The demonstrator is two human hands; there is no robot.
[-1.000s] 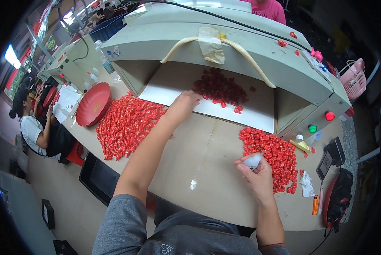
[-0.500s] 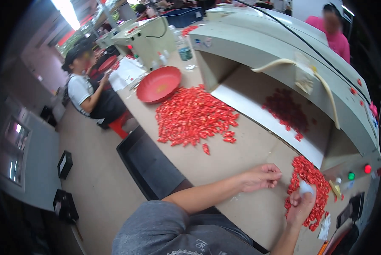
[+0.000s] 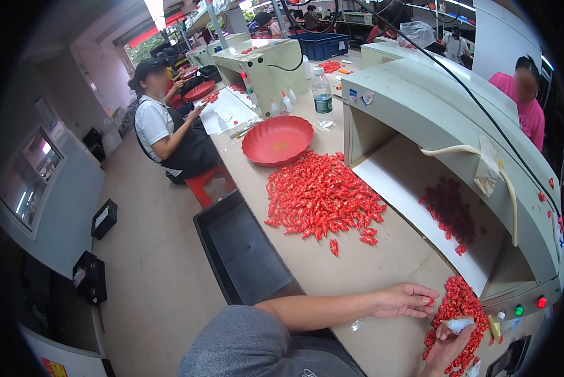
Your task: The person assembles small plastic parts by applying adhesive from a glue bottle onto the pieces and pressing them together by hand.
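1. Red piece (image 3: 431,302), lower right of the head view: pinched at the fingertips of the left hand (image 3: 402,300), grip narrow.
2. Right hand (image 3: 446,352), lower right: grip curled around a white bottle (image 3: 459,324) near a red heap (image 3: 456,300).

The left hand (image 3: 404,303), a second ago at the machine's (image 3: 439,81) inner pile (image 3: 446,204), has come back just beside the right pile (image 3: 453,305); a red piece (image 3: 430,302) now shows at its fingertips; the right hand (image 3: 448,350) has carried its bottle (image 3: 461,325) from that pile's edge to over it; the view has swung left, bringing in more aisle (image 3: 165,251) and a clear bag (image 3: 416,33).
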